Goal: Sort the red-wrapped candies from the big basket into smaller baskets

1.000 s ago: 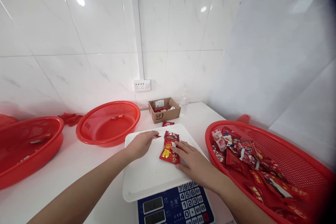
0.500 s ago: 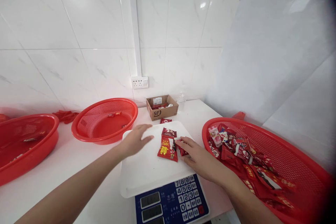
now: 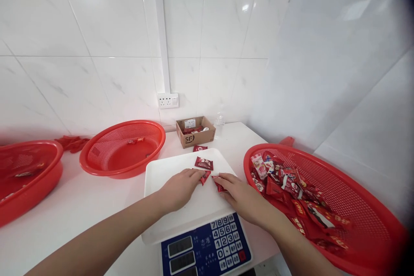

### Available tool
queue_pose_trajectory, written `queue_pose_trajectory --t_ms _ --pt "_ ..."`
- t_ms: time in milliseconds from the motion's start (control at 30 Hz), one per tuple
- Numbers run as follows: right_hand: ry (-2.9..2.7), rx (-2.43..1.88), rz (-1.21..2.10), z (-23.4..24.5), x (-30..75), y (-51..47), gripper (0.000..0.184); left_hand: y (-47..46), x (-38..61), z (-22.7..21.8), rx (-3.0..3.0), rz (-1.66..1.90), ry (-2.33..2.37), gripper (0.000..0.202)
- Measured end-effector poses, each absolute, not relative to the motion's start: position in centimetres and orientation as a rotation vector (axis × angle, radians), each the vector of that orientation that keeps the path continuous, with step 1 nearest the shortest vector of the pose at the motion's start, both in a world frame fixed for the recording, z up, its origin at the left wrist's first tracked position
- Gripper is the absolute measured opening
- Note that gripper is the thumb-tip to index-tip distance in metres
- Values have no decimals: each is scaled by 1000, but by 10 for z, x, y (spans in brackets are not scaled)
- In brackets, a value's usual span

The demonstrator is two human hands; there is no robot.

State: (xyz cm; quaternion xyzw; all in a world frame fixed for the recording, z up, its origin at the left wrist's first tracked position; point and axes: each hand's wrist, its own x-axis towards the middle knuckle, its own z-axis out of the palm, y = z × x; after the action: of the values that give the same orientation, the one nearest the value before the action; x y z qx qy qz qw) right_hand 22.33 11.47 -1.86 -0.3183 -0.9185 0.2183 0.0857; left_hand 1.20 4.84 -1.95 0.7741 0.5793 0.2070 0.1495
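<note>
My left hand (image 3: 181, 189) is over the left half of the white scale tray (image 3: 168, 220), its fingers closed on a red snack packet (image 3: 205, 177) that they mostly cover. On the tray's right side, my right hand (image 3: 238, 194) pinches a small dark red packet (image 3: 220, 184), its fingertips over the top. Just beyond both hands, another dark red packet (image 3: 204, 163) lies flat on the tray. The tray sits on a digital scale with a blue keypad panel (image 3: 207, 248).
A red basket (image 3: 362, 181) full of assorted snack packets stands close on my right. Two more red baskets, one in the middle (image 3: 123, 170) and one at far left (image 3: 54, 172), hold a few packets. Behind the tray are a cardboard box (image 3: 196, 138), a loose packet (image 3: 200, 148) and a clear plastic container (image 3: 220, 118).
My left hand has moved right and closed on the larger red packet, which it now mostly hides. The right hand stays at its small packet. The whole view has shifted slightly.
</note>
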Motion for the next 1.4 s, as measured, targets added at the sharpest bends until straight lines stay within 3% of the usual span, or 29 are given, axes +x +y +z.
queue_pose_trajectory --t_ms 167,333,433,733,967,1200,1400 --pt "-2525 -914 778 -18 215 111 47 32 7 2 1358 1138 1463 28" --pt "-2165 -697 1303 -6 199 95 45 13 19 12 721 1300 1026 27" --pt "-2080 -541 1482 1 191 86 43 3 29 10 762 1292 992 31" --pt "-2134 -537 1248 10 189 68 34 -4 36 4 832 1273 1004 33" --pt "-2066 -516 1519 13 192 60 42 -11 44 -3 918 1422 1056 24" --pt "-2248 -536 1423 8 197 54 35 -17 52 -9 905 1484 1103 22" --pt "-2190 -480 1372 5 198 50 29 -22 53 -11 1047 1367 1120 33"
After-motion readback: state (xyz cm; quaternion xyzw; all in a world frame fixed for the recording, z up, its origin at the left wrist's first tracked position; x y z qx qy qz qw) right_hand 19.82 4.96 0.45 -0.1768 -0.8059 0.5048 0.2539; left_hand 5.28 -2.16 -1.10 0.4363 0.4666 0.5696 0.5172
